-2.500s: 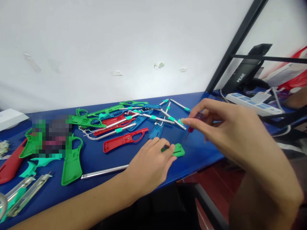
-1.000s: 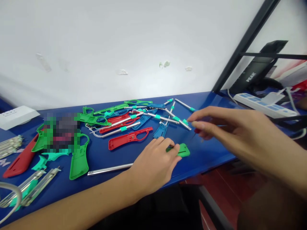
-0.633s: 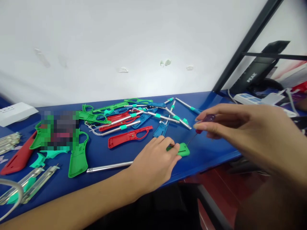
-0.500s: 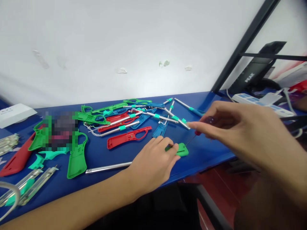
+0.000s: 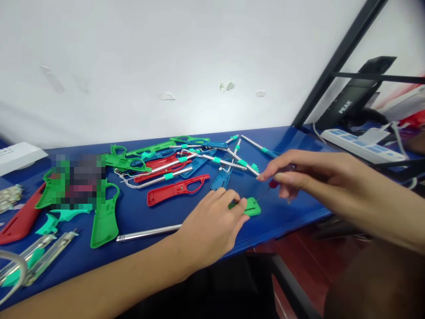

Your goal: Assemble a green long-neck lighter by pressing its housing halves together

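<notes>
My left hand (image 5: 209, 228) rests on the blue table (image 5: 142, 221) with its curled fingers pressing down a small green plastic piece (image 5: 252, 207) near the front edge. My right hand (image 5: 312, 175) pinches a small screwdriver with a dark red handle (image 5: 274, 182); its thin shaft slants down to the right end of the green piece.
Behind lies a heap of green, red and blue plastic handle shells (image 5: 177, 188) and metal tubes with teal collars (image 5: 229, 163). A loose metal tube (image 5: 148, 232) lies by my left wrist. A white power strip (image 5: 361, 148) and a black stand (image 5: 352, 102) sit right.
My right hand has kept turning the screwdriver at the green piece, its fingers shifting and lowering slightly. My left hand has stayed on the piece.
</notes>
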The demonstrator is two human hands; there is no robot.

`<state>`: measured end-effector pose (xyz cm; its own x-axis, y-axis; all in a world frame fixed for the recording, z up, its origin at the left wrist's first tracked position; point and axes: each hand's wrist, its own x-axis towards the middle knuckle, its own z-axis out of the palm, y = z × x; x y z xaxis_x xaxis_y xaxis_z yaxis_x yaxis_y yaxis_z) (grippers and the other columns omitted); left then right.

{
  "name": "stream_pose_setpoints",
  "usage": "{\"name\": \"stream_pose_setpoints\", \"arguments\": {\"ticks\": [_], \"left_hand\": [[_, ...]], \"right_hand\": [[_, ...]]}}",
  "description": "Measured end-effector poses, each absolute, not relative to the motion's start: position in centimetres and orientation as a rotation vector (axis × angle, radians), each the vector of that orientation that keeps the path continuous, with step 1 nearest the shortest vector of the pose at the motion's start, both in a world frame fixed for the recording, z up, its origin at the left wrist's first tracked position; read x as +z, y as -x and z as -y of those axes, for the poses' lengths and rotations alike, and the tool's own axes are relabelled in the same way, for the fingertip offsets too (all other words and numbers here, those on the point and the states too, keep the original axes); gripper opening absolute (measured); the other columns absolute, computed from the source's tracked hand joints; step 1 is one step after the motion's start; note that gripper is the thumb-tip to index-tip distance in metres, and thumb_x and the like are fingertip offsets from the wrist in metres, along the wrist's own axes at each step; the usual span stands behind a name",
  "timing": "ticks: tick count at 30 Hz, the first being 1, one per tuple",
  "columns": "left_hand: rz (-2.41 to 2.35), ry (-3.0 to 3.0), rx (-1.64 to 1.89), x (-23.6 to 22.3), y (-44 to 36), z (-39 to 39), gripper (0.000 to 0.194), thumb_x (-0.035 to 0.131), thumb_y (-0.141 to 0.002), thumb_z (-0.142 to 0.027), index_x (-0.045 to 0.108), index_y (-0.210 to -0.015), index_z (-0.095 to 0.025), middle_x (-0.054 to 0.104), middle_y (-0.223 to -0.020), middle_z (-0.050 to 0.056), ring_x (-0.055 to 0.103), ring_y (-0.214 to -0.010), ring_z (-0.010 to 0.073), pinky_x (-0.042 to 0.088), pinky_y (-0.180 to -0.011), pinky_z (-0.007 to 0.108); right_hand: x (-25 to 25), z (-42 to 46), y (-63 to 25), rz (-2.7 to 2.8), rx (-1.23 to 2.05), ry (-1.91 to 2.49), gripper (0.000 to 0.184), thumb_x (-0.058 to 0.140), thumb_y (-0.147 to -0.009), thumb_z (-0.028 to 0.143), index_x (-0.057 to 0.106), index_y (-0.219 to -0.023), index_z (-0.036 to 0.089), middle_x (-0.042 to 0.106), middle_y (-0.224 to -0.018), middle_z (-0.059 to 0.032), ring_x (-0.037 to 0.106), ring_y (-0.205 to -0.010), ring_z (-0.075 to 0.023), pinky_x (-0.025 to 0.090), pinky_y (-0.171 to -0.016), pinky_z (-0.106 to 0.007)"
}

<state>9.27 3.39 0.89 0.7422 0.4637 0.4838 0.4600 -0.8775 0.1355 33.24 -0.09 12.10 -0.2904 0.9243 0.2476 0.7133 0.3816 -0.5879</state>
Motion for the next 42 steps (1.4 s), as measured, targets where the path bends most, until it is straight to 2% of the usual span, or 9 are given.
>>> {"name": "stream_pose_setpoints", "arguments": {"ticks": [6, 13, 18, 22, 26, 29, 34, 38, 42], "left_hand": [[-0.781, -2.92, 0.812, 0.8, -9.3, -3.4, 0.03, 0.054, -0.118, -0.026, 0.074, -0.134, -0.009, 0.076, -0.113, 0.01, 0.07, -0.1, 0.0271, 0.065, -0.09, 0.044], [-0.792, -2.913, 0.83, 0.7, -9.3, -3.5, 0.029, 0.054, -0.118, -0.025, 0.073, -0.133, -0.01, 0.075, -0.114, 0.01, 0.07, -0.1, 0.0274, 0.065, -0.091, 0.045], [-0.77, -2.921, 0.828, 0.8, -9.1, -3.5, 0.029, 0.057, -0.117, -0.025, 0.075, -0.132, -0.009, 0.075, -0.112, 0.01, 0.07, -0.099, 0.0272, 0.065, -0.091, 0.044], [-0.755, -2.923, 0.836, 0.9, -9.2, -3.5, 0.027, 0.061, -0.114, -0.024, 0.077, -0.13, -0.008, 0.075, -0.111, 0.009, 0.069, -0.096, 0.028, 0.064, -0.088, 0.045], [-0.754, -2.919, 0.843, 0.8, -9.2, -3.6, 0.028, 0.061, -0.115, -0.024, 0.076, -0.131, -0.007, 0.075, -0.111, 0.01, 0.07, -0.098, 0.0282, 0.064, -0.09, 0.044], [-0.753, -2.915, 0.844, 0.7, -9.3, -3.6, 0.027, 0.061, -0.114, -0.024, 0.077, -0.13, -0.008, 0.075, -0.112, 0.01, 0.07, -0.099, 0.0283, 0.063, -0.09, 0.045], [-0.776, -2.901, 0.849, 0.6, -9.3, -3.5, 0.028, 0.057, -0.116, -0.023, 0.075, -0.131, -0.009, 0.075, -0.112, 0.009, 0.07, -0.098, 0.0285, 0.063, -0.09, 0.046], [-0.775, -2.904, 0.827, 0.8, -9.2, -3.5, 0.027, 0.057, -0.116, -0.024, 0.077, -0.128, -0.011, 0.075, -0.111, 0.009, 0.069, -0.097, 0.0281, 0.063, -0.088, 0.045], [-0.764, -2.91, 0.826, 0.9, -9.2, -3.5, 0.027, 0.06, -0.115, -0.025, 0.077, -0.13, -0.01, 0.075, -0.11, 0.009, 0.069, -0.097, 0.0276, 0.063, -0.089, 0.044]], "right_hand": [[12.2, -0.7, -31.7, 1.924, 0.133, 1.657, 0.062, 0.067, -0.089, 0.092, 0.08, -0.08, 0.033, 0.076, -0.071, -0.0008, 0.07, -0.063, -0.0266, 0.044, -0.056, -0.04], [11.8, -0.4, -30.7, 2.051, 0.116, 1.45, 0.025, 0.068, -0.109, 0.054, 0.078, -0.11, 0.032, 0.072, -0.071, 0.0055, 0.062, -0.055, -0.0178, 0.047, -0.062, -0.036], [11.6, -0.2, -32.2, 2.161, 0.384, 1.327, 0.029, 0.057, -0.116, 0.048, 0.078, -0.133, 0.039, 0.08, -0.093, 0.0045, 0.073, -0.074, -0.0163, 0.055, -0.067, -0.03], [11.8, -0.5, -33.0, 2.101, 0.411, 1.305, 0.022, 0.069, -0.109, 0.051, 0.083, -0.109, 0.034, 0.08, -0.082, 0.004, 0.073, -0.068, -0.0159, 0.055, -0.062, -0.029], [11.6, -1.0, -32.3, 1.968, 0.133, 1.465, 0.044, 0.079, -0.095, 0.072, 0.079, -0.084, 0.03, 0.078, -0.071, 0.0017, 0.073, -0.059, -0.0212, 0.047, -0.05, -0.035], [11.2, -1.1, -31.4, 1.943, 0.014, 1.464, 0.05, 0.078, -0.098, 0.07, 0.066, -0.074, 0.028, 0.072, -0.06, 0.0033, 0.066, -0.048, -0.0184, 0.041, -0.046, -0.035], [10.8, -0.7, -31.0, 2.022, 0.291, 1.36, 0.024, 0.071, -0.108, 0.054, 0.075, -0.106, 0.031, 0.073, -0.064, 0.0071, 0.071, -0.05, -0.0161, 0.053, -0.05, -0.029], [11.2, -0.1, -32.4, 2.177, 0.448, 1.244, 0.027, 0.056, -0.116, 0.044, 0.077, -0.132, 0.039, 0.083, -0.086, 0.0049, 0.082, -0.074, -0.0164, 0.064, -0.064, -0.025], [11.6, -0.6, -32.9, 2.104, 0.398, 1.273, 0.021, 0.066, -0.111, 0.044, 0.083, -0.108, 0.032, 0.083, -0.08, 0.0033, 0.082, -0.07, -0.0176, 0.064, -0.063, -0.024]]}}
